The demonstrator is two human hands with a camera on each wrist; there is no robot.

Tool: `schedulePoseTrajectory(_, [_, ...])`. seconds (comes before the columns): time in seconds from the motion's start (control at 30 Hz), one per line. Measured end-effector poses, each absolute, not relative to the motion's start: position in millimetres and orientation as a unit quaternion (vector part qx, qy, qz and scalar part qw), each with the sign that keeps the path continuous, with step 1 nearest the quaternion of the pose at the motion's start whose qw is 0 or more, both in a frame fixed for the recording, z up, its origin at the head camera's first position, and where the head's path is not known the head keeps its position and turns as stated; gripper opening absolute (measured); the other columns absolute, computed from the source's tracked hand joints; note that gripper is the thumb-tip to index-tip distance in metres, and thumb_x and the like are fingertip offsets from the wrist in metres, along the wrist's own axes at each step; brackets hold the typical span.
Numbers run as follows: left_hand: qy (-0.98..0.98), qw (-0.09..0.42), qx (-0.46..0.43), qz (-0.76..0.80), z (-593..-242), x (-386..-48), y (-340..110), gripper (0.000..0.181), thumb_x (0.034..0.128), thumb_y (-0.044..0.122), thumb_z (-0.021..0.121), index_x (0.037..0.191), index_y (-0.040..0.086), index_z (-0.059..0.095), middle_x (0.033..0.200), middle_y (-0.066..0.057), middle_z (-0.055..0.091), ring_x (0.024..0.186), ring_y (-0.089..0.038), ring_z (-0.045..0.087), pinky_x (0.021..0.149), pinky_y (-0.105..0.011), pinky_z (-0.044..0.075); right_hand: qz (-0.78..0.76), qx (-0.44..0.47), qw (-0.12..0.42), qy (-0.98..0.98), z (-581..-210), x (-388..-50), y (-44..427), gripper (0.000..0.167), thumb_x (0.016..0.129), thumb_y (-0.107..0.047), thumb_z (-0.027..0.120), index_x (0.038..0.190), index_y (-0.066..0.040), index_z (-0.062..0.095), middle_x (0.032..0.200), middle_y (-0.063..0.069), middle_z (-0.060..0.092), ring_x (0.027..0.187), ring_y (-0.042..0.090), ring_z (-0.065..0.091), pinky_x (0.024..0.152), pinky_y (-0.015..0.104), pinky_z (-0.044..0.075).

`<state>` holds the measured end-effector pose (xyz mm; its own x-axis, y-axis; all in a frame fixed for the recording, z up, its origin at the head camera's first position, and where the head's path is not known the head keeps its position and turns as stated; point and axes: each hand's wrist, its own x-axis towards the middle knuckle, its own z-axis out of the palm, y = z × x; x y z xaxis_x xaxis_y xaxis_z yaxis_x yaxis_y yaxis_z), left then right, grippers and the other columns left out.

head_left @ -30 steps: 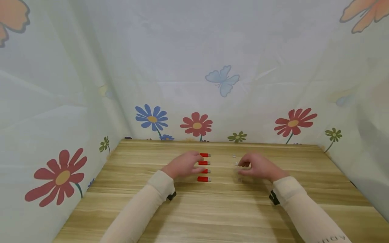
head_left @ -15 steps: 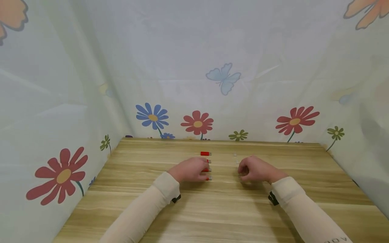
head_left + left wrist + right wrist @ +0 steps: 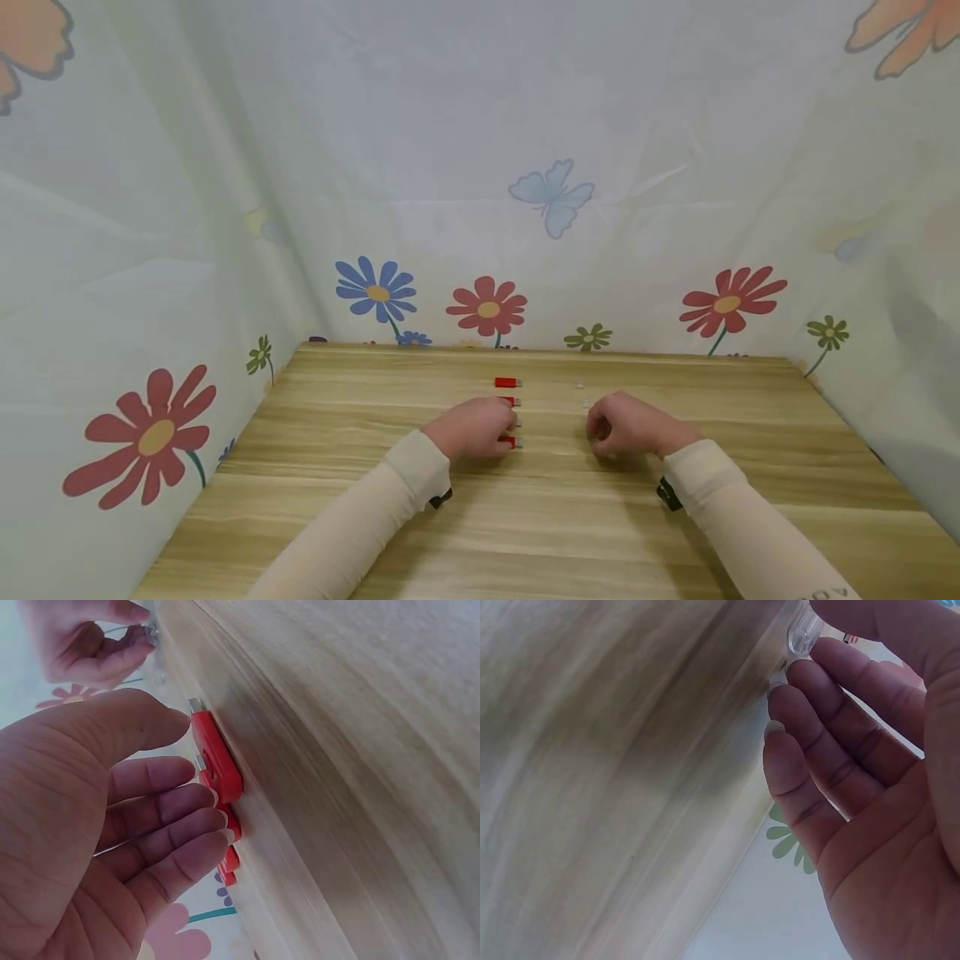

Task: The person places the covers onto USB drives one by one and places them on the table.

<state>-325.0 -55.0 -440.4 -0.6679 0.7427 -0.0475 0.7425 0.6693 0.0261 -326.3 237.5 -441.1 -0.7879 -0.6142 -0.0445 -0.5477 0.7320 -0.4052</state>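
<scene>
Red USB sticks with metal plugs lie in a column on the wooden table, among them the far red USB stick (image 3: 506, 382) in the head view. My left hand (image 3: 471, 427) is over the nearer ones. In the left wrist view its thumb and fingers are apart beside the nearest red USB stick (image 3: 217, 761), with no grip visible. Across from it, my right hand (image 3: 632, 423) is low at the table. The right wrist view shows a clear plastic cap (image 3: 804, 631) pinched between its thumb and index fingertip. Its other fingers are loosely bent.
Two small clear pieces, one far clear piece (image 3: 579, 385) and one nearer clear piece (image 3: 586, 403), lie beyond my right hand. The wooden table (image 3: 540, 517) ends at a flower-printed curtain (image 3: 420, 183) behind and at both sides.
My left hand has come nearer along the column, uncovering the far red USB stick. My right hand has moved slightly nearer, and its thumb and index finger have closed together at the table.
</scene>
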Motion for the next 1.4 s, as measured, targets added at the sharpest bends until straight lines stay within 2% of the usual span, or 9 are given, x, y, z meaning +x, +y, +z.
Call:
schedulePoseTrajectory(0.17, [0.915, 0.031, 0.402, -0.009, -441.7, -325.2, -51.7, 0.025, 0.0941, 0.021, 0.071, 0.075, 0.017, 0.056, 0.066, 0.005, 0.04, 0.06, -0.011, 0.037, 0.059, -0.023, 0.033, -0.18, -0.322, 0.08, 0.926, -440.2, -324.0, 236.3, 0.011, 0.078, -0.008, 0.082, 0.08, -0.013, 0.073, 0.078, -0.006, 0.068, 0.069, 0.003, 0.058, 0.065, 0.022, 0.051])
schedulePoseTrajectory(0.47, [0.919, 0.046, 0.391, -0.024, -440.3, -323.1, -48.1, 0.021, 0.0934, 0.025, 0.074, 0.08, 0.018, 0.059, 0.072, 0.006, 0.053, 0.068, -0.011, 0.048, 0.066, -0.022, 0.042, -0.169, -0.336, 0.07, 0.924, -436.8, -322.1, 233.5, 0.011, 0.077, -0.005, 0.078, 0.077, -0.014, 0.072, 0.072, -0.008, 0.066, 0.064, 0.0, 0.054, 0.061, 0.021, 0.048])
schedulePoseTrajectory(1.13, [0.923, 0.063, 0.38, -0.014, -448.3, -327.3, -51.3, 0.024, 0.0885, 0.023, 0.078, 0.077, 0.018, 0.057, 0.065, 0.005, 0.053, 0.058, -0.01, 0.047, 0.058, -0.021, 0.038, -0.145, -0.343, 0.068, 0.926, -436.0, -319.4, 231.1, 0.019, 0.074, -0.007, 0.077, 0.067, -0.019, 0.064, 0.064, -0.012, 0.055, 0.058, 0.002, 0.048, 0.057, 0.021, 0.043])
schedulePoseTrajectory(1.4, [0.919, 0.07, 0.387, -0.016, -444.4, -324.5, -52.0, 0.026, 0.0878, 0.023, 0.077, 0.075, 0.018, 0.055, 0.063, 0.005, 0.049, 0.056, -0.01, 0.044, 0.054, -0.022, 0.034, -0.134, -0.361, 0.037, 0.922, -436.7, -318.2, 230.5, 0.02, 0.068, -0.006, 0.076, 0.062, -0.019, 0.061, 0.059, -0.013, 0.05, 0.056, 0.001, 0.042, 0.054, 0.021, 0.038])
